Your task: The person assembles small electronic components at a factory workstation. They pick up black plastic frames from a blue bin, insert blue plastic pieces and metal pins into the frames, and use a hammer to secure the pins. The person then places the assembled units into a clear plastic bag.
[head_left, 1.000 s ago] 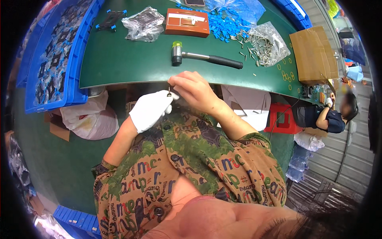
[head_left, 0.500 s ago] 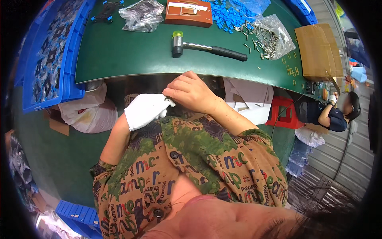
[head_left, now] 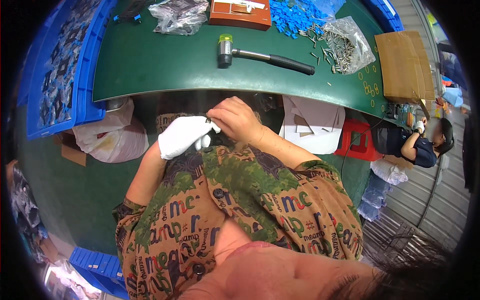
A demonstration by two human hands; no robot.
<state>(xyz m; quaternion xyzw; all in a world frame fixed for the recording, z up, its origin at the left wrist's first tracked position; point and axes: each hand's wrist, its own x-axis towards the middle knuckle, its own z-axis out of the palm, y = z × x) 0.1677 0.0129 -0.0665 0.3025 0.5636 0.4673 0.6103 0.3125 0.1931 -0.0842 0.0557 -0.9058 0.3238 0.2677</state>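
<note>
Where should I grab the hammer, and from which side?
I'd take the hammer by its black grip, probably from the near right: it lies flat, head at left, the slim grip pointing right, uncovered.

Small dark part (head_left: 208,120), mostly hidden in a fingertip grip, orientation unclear, is held just off the near edge of the table (head_left: 165,75).

You are in an assembly workshop, where a mallet (head_left: 260,56), loose metal pins (head_left: 341,54) and heaped blue pieces (head_left: 294,18) share the green bench (head_left: 165,65) before you. To your left, a blue crate (head_left: 83,90) holds bagged parts (head_left: 60,75); to your right, beyond a carton (head_left: 404,65), a co-worker (head_left: 424,149) appears near a ribbed metal wall (head_left: 415,187).
</note>
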